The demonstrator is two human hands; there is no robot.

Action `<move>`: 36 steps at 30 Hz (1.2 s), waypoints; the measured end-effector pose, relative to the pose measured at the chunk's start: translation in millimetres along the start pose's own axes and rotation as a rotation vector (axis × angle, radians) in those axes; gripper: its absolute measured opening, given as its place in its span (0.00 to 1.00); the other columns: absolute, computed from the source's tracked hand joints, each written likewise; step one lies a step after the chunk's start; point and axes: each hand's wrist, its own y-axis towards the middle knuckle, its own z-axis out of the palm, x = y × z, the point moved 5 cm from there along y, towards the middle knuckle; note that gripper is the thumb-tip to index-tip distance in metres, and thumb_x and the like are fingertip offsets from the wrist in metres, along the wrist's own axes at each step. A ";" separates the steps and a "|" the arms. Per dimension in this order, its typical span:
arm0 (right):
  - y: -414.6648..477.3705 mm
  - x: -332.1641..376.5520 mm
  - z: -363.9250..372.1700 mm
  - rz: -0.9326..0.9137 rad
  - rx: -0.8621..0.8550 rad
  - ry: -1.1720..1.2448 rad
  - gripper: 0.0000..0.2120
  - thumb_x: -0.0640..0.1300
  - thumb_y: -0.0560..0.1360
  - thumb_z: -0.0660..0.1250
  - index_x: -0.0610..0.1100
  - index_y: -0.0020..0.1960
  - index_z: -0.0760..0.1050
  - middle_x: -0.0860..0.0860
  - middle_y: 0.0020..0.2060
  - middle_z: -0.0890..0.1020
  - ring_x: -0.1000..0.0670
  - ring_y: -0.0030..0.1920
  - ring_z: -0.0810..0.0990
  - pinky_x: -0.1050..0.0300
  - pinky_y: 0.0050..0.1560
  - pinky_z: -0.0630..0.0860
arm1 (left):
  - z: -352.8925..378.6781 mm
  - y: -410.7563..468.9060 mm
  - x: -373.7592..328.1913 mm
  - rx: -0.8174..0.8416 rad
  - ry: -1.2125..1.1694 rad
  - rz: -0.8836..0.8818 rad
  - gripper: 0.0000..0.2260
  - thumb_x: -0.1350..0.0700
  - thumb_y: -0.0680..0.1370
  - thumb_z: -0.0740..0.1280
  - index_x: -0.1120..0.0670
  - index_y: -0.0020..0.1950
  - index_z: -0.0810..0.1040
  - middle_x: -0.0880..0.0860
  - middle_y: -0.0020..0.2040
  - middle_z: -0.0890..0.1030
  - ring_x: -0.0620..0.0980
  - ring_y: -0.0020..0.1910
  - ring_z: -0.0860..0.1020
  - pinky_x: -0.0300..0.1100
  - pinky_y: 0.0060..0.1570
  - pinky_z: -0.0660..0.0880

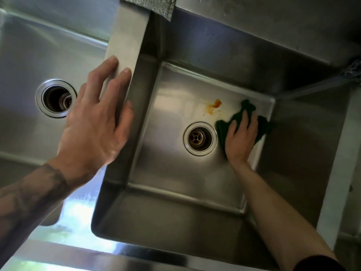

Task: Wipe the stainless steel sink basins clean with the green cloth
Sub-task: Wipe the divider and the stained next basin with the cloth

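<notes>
Two stainless steel basins lie side by side below me. In the right basin (175, 173) my right hand (241, 136) presses the dark green cloth (262, 127) flat on the floor, near the far right corner and just right of the drain (199, 138). An orange stain (214, 105) sits on the floor beyond the drain, left of the cloth. My left hand (97, 124) rests with straight fingers on the steel divider (127, 45) between the basins. The left basin (23, 75) shows its own drain (56, 98).
The steel back wall (273, 26) rises behind the right basin, with a textured foil piece (150, 4) hanging over its top edge. The front rim (136, 257) of the sink runs along the bottom and reflects light. A white edge (336, 173) stands right of the sink.
</notes>
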 end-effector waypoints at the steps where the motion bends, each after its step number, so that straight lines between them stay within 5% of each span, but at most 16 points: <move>1: -19.7 3.7 1.2 -0.091 0.047 -0.003 0.23 0.48 0.87 0.56 0.38 0.78 0.67 0.38 0.79 0.64 0.38 0.79 0.63 0.42 0.80 0.60 | 0.2 -0.2 -0.5 0.008 0.012 0.002 0.24 0.51 0.88 0.54 0.60 0.82 0.64 0.62 0.81 0.65 0.61 0.78 0.66 0.58 0.75 0.70; 5: -56.7 -17.0 -4.5 -0.373 0.238 -0.054 0.22 0.46 0.86 0.57 0.40 0.79 0.67 0.41 0.81 0.62 0.41 0.80 0.62 0.41 0.80 0.62 | 1.5 0.5 1.4 0.033 0.056 0.012 0.24 0.51 0.89 0.53 0.62 0.81 0.64 0.63 0.82 0.63 0.62 0.79 0.65 0.56 0.79 0.66; 8: -17.8 -18.8 -2.8 -0.202 0.105 -0.038 0.22 0.47 0.87 0.55 0.39 0.77 0.68 0.39 0.79 0.65 0.38 0.78 0.64 0.39 0.78 0.64 | 4.3 1.1 0.8 0.072 0.150 0.046 0.26 0.49 0.89 0.46 0.62 0.82 0.61 0.63 0.83 0.62 0.59 0.82 0.60 0.53 0.80 0.63; 11: -19.7 4.5 4.7 -0.059 0.009 0.000 0.22 0.47 0.87 0.56 0.38 0.77 0.68 0.37 0.78 0.66 0.37 0.78 0.65 0.38 0.78 0.63 | -1.0 0.6 -2.5 0.015 0.020 0.005 0.24 0.51 0.88 0.53 0.61 0.82 0.64 0.62 0.82 0.62 0.62 0.78 0.66 0.56 0.77 0.68; 18: -110.6 -15.0 -6.5 -0.454 0.272 -0.029 0.23 0.44 0.87 0.57 0.40 0.80 0.65 0.41 0.81 0.61 0.43 0.82 0.58 0.41 0.80 0.61 | -0.5 1.5 -2.3 0.074 0.101 0.020 0.25 0.50 0.89 0.50 0.63 0.81 0.64 0.65 0.82 0.61 0.62 0.80 0.64 0.55 0.79 0.64; 26: 13.7 12.9 10.9 0.171 -0.117 0.041 0.23 0.48 0.86 0.55 0.38 0.76 0.70 0.37 0.77 0.68 0.37 0.77 0.67 0.40 0.77 0.65 | -8.0 -0.8 -9.3 -0.047 -0.061 -0.006 0.22 0.56 0.86 0.61 0.63 0.78 0.68 0.65 0.79 0.65 0.66 0.72 0.73 0.63 0.71 0.73; 31: -5.6 28.8 17.4 -0.313 0.152 0.004 0.23 0.48 0.87 0.55 0.40 0.79 0.67 0.40 0.80 0.63 0.40 0.80 0.62 0.46 0.81 0.58 | -8.2 -2.5 -8.1 -0.044 -0.071 -0.006 0.22 0.56 0.86 0.61 0.62 0.79 0.68 0.65 0.80 0.65 0.67 0.71 0.73 0.63 0.70 0.73; 33: 11.0 5.3 7.9 -0.248 0.113 0.000 0.23 0.48 0.87 0.55 0.39 0.78 0.68 0.39 0.79 0.64 0.39 0.79 0.63 0.44 0.80 0.61 | -7.4 -2.7 -8.8 -0.043 -0.080 -0.006 0.22 0.56 0.86 0.61 0.62 0.79 0.68 0.65 0.80 0.65 0.67 0.71 0.73 0.63 0.71 0.73; 36: 36.1 -0.4 4.5 0.085 -0.053 0.028 0.24 0.49 0.86 0.55 0.37 0.77 0.70 0.36 0.77 0.67 0.36 0.77 0.67 0.41 0.78 0.64 | -7.1 -0.6 -9.0 -0.046 -0.075 0.000 0.22 0.55 0.86 0.60 0.62 0.79 0.68 0.65 0.80 0.65 0.66 0.73 0.73 0.62 0.71 0.73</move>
